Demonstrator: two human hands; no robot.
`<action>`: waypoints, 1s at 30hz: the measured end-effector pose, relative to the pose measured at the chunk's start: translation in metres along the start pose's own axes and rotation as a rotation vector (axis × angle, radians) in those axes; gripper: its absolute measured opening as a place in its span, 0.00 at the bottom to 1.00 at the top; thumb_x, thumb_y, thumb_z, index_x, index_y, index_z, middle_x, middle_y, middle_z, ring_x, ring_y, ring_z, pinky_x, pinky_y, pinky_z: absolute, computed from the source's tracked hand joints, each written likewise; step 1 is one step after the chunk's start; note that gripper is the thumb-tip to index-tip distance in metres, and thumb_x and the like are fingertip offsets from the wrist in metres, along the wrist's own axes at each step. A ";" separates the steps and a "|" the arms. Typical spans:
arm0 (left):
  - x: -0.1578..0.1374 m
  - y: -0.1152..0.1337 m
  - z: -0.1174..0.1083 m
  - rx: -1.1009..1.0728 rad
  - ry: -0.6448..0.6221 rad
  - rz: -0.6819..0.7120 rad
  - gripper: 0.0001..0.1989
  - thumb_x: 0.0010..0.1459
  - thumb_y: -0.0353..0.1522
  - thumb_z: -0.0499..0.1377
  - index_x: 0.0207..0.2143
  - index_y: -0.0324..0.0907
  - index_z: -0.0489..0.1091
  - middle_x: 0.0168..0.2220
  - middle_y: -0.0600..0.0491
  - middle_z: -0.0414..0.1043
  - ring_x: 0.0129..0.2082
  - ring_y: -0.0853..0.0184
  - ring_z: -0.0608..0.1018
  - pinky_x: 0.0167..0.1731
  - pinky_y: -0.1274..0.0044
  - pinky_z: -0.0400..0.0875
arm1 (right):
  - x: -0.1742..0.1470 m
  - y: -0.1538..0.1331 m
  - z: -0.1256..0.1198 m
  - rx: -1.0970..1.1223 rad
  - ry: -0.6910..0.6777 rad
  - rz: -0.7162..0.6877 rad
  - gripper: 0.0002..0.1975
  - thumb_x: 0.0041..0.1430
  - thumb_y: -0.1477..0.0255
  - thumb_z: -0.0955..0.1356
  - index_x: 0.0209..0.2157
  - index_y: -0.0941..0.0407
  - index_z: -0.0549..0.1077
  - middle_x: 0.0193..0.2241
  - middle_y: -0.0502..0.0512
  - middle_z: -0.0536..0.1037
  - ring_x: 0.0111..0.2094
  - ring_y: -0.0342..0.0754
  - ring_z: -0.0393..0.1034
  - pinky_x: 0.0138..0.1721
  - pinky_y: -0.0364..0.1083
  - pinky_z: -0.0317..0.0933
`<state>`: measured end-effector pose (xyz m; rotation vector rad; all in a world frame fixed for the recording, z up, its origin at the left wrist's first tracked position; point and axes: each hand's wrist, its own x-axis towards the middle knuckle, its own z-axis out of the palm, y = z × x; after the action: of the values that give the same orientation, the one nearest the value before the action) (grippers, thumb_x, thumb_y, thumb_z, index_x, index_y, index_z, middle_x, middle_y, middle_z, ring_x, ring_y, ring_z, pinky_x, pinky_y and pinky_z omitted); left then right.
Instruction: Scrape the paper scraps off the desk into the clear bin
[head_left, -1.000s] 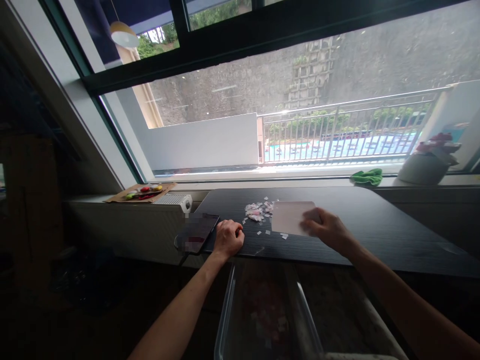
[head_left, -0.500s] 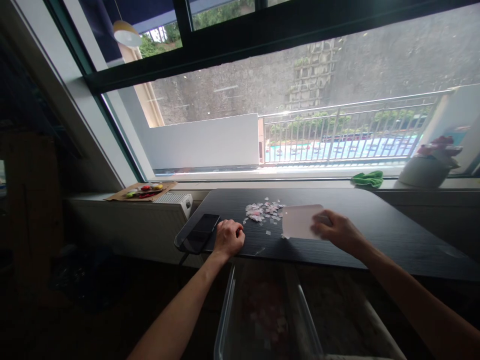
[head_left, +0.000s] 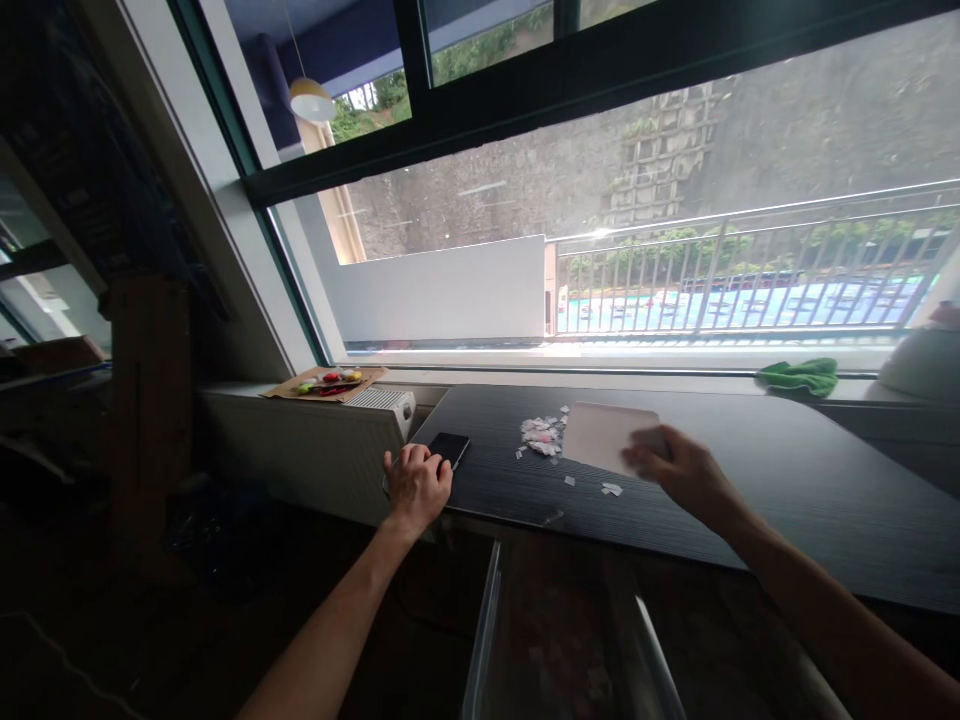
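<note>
My right hand [head_left: 671, 465] is closed around the right end of a pale, thin rectangular card [head_left: 604, 435]; its fingers are slightly blurred. The card's left edge meets a pile of small white and pinkish paper-like scraps [head_left: 541, 435] on the dark table. A few loose scraps [head_left: 611, 489] lie nearer the front edge. Over at the table's left end, my left hand [head_left: 418, 480] rests with its fingers apart on a black phone [head_left: 451, 448], covering part of it. Whether those fingers grip the phone's edge is hidden.
Below the dark table's front edge [head_left: 660, 535] stands a clear plastic bin [head_left: 487, 620], with some scraps dimly visible inside. A white radiator [head_left: 322, 435] adjoins the table at left, with colourful items on cardboard [head_left: 360, 383] above. A green cloth [head_left: 799, 376] lies on the windowsill.
My left hand has moved left from beside the phone onto it, and its fingers have spread. The right hand's card has pushed the scraps into a tighter pile. The view has turned left.
</note>
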<state>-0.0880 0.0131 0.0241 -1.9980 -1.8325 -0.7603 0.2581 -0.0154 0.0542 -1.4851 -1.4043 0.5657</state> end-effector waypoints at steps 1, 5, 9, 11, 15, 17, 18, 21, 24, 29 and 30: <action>0.000 -0.001 0.000 0.000 -0.008 0.001 0.13 0.57 0.35 0.52 0.26 0.43 0.74 0.38 0.46 0.72 0.47 0.56 0.68 0.55 0.52 0.50 | 0.004 -0.003 0.009 0.031 -0.017 -0.012 0.12 0.47 0.65 0.69 0.34 0.57 0.73 0.28 0.56 0.79 0.29 0.50 0.73 0.29 0.47 0.66; 0.003 0.003 -0.004 -0.028 0.057 0.028 0.11 0.57 0.34 0.53 0.30 0.44 0.74 0.40 0.47 0.71 0.47 0.57 0.68 0.56 0.53 0.49 | 0.018 -0.017 0.043 -0.023 -0.086 -0.067 0.11 0.49 0.67 0.67 0.35 0.56 0.72 0.29 0.56 0.78 0.29 0.49 0.72 0.30 0.47 0.65; 0.003 0.021 -0.006 -0.112 0.075 0.132 0.08 0.56 0.32 0.54 0.33 0.44 0.73 0.39 0.48 0.71 0.47 0.59 0.69 0.58 0.57 0.48 | 0.023 -0.027 0.064 -0.130 -0.112 -0.095 0.09 0.50 0.70 0.66 0.35 0.56 0.72 0.27 0.54 0.77 0.29 0.49 0.71 0.30 0.46 0.63; 0.003 0.033 -0.003 -0.163 0.050 0.170 0.08 0.55 0.31 0.54 0.34 0.44 0.73 0.39 0.49 0.70 0.47 0.60 0.69 0.59 0.58 0.47 | 0.024 -0.029 0.070 -0.153 -0.118 -0.096 0.08 0.50 0.71 0.66 0.34 0.56 0.72 0.28 0.54 0.77 0.29 0.48 0.71 0.30 0.46 0.62; 0.005 0.060 0.010 -0.260 -0.073 0.203 0.08 0.54 0.31 0.55 0.35 0.43 0.74 0.38 0.50 0.70 0.46 0.62 0.70 0.57 0.61 0.52 | 0.022 -0.030 0.068 -0.139 -0.136 -0.060 0.07 0.48 0.72 0.67 0.32 0.56 0.72 0.27 0.54 0.77 0.28 0.48 0.71 0.28 0.45 0.62; 0.007 0.071 0.018 -0.284 -0.173 0.167 0.08 0.54 0.32 0.55 0.35 0.44 0.74 0.38 0.50 0.71 0.45 0.62 0.70 0.56 0.61 0.55 | 0.018 -0.026 0.057 -0.129 -0.155 -0.029 0.07 0.46 0.72 0.67 0.31 0.56 0.72 0.25 0.54 0.77 0.26 0.48 0.70 0.27 0.45 0.62; 0.007 0.076 0.021 -0.286 -0.222 0.135 0.08 0.54 0.32 0.55 0.35 0.44 0.74 0.38 0.50 0.71 0.45 0.61 0.70 0.54 0.62 0.57 | 0.015 -0.022 0.048 -0.108 -0.179 -0.002 0.07 0.45 0.72 0.67 0.30 0.56 0.72 0.25 0.53 0.77 0.25 0.47 0.70 0.26 0.44 0.62; 0.007 0.085 0.029 -0.286 -0.274 0.054 0.10 0.54 0.33 0.55 0.37 0.44 0.74 0.40 0.49 0.70 0.45 0.61 0.70 0.50 0.65 0.61 | 0.007 -0.002 0.009 -0.030 -0.213 0.084 0.07 0.42 0.71 0.68 0.27 0.56 0.72 0.22 0.51 0.76 0.23 0.46 0.69 0.23 0.43 0.63; 0.003 0.087 0.033 -0.278 -0.223 0.057 0.11 0.55 0.33 0.54 0.39 0.44 0.73 0.40 0.49 0.69 0.45 0.61 0.70 0.51 0.65 0.60 | 0.004 0.023 -0.039 -0.058 -0.112 0.177 0.08 0.40 0.70 0.70 0.26 0.56 0.74 0.20 0.51 0.76 0.20 0.46 0.69 0.21 0.44 0.62; 0.001 0.084 0.037 -0.270 -0.159 0.081 0.10 0.55 0.32 0.54 0.37 0.43 0.73 0.39 0.49 0.69 0.43 0.61 0.70 0.50 0.66 0.61 | 0.000 0.030 -0.087 -0.110 0.046 0.238 0.07 0.39 0.71 0.71 0.26 0.55 0.76 0.21 0.53 0.78 0.22 0.48 0.70 0.22 0.44 0.63; 0.001 0.083 0.038 -0.266 -0.155 0.086 0.10 0.55 0.32 0.54 0.37 0.43 0.73 0.39 0.49 0.70 0.43 0.62 0.71 0.50 0.66 0.61 | -0.001 0.026 -0.086 -0.069 0.043 0.245 0.07 0.39 0.72 0.71 0.26 0.55 0.76 0.22 0.53 0.79 0.22 0.47 0.71 0.23 0.44 0.64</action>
<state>0.0005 0.0252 0.0040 -2.3463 -1.7932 -0.8863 0.3439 -0.0409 0.0669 -1.7285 -1.2275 0.6381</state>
